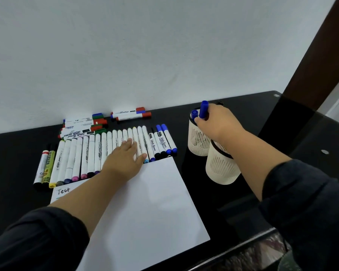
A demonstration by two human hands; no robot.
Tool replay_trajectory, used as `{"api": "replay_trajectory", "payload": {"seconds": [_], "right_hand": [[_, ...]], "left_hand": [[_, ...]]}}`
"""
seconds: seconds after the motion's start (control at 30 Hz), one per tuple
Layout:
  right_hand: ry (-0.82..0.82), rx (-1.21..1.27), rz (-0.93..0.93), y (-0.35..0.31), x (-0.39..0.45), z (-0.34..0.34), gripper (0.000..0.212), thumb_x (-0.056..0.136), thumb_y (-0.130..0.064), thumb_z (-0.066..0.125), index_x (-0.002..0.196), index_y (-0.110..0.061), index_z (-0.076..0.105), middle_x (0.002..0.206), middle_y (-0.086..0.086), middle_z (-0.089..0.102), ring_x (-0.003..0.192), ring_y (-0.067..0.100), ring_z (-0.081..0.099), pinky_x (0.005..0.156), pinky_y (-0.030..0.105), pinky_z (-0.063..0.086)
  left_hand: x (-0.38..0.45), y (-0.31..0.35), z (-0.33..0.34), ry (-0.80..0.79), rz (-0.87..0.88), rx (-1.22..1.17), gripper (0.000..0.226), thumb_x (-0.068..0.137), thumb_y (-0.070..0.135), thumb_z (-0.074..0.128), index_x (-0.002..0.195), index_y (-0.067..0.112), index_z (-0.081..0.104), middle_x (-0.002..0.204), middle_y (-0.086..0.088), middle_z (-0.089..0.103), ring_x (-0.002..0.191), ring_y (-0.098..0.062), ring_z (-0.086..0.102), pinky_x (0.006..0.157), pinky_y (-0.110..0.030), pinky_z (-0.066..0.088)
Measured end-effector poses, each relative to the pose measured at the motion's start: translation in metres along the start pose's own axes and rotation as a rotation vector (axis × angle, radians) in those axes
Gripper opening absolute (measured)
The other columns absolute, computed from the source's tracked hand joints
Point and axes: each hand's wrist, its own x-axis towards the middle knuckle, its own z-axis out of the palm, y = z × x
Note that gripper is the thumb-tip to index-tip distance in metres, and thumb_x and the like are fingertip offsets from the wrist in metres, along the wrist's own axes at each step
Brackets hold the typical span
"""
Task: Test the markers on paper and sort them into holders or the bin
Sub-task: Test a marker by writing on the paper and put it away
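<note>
The right hand (217, 122) is curled round a blue-capped marker (204, 109), its grip clamped on the barrel with the cap pointing up, right at the mouth of the far cream mesh holder (197, 142). A second blue cap (194, 114) stands in that same holder, just beside the held one. A nearer cream holder (221, 169) of the same slotted make stands touching or just in front of the first; the right forearm crosses its rim.

The left hand (125, 159) lies flat, fingers straight and together, resting on the long row of white markers (98, 153) laid side by side on the black desk (12, 153). At the right end of that row lie whiteboard markers (160, 142) whose barrels read "White Board", two with black ends and two with blue caps. At the left end lie a red-banded marker (41, 167) and a yellow-green one (48, 167) whose print is too blurred to read.

Against the wall are two loose heaps of whiteboard markers: one with green, red and blue caps (82, 126), one with red and blue caps (130, 114).

A white sheet of paper (145, 202) lies in front of the row, under the left forearm. The word "Test" (63, 191) is handwritten in black on it near its left edge, with a short greenish stroke below.
</note>
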Motion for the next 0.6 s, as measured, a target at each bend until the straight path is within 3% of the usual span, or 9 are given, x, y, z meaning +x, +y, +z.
{"api": "replay_trajectory", "payload": {"seconds": [0.23, 0.43, 0.6], "right_hand": [[0.028, 0.036, -0.027, 0.0016, 0.003, 0.0052, 0.037, 0.091, -0.023, 0.057, 0.123, -0.014, 0.043, 0.103, 0.006, 0.06, 0.091, 0.022, 0.06, 0.076, 0.035, 0.05], [0.012, -0.033, -0.004, 0.0017, 0.0049, 0.0069, 0.03, 0.093, -0.028, 0.054, 0.117, -0.011, 0.048, 0.1, 0.005, 0.055, 0.088, 0.02, 0.055, 0.071, 0.031, 0.042], [0.023, 0.005, -0.025, 0.0008, 0.0041, 0.0065, 0.033, 0.093, -0.027, 0.054, 0.122, -0.013, 0.045, 0.104, 0.006, 0.058, 0.089, 0.02, 0.057, 0.071, 0.031, 0.044]], "left_hand": [[0.0004, 0.001, 0.0047, 0.051, 0.003, 0.019, 0.061, 0.099, 0.047, 0.027, 0.151, 0.018, 0.014, 0.159, 0.003, 0.004, 0.145, -0.015, 0.004, 0.116, -0.03, 0.005], [0.0008, -0.0011, 0.0064, 0.046, -0.001, 0.031, 0.061, 0.099, 0.048, 0.026, 0.151, 0.019, 0.013, 0.159, 0.003, 0.002, 0.145, -0.014, 0.003, 0.115, -0.029, 0.003], [-0.001, -0.0006, 0.0047, 0.044, 0.0, 0.012, 0.061, 0.099, 0.048, 0.027, 0.151, 0.019, 0.014, 0.159, 0.003, 0.003, 0.145, -0.014, 0.004, 0.115, -0.029, 0.004]]}}
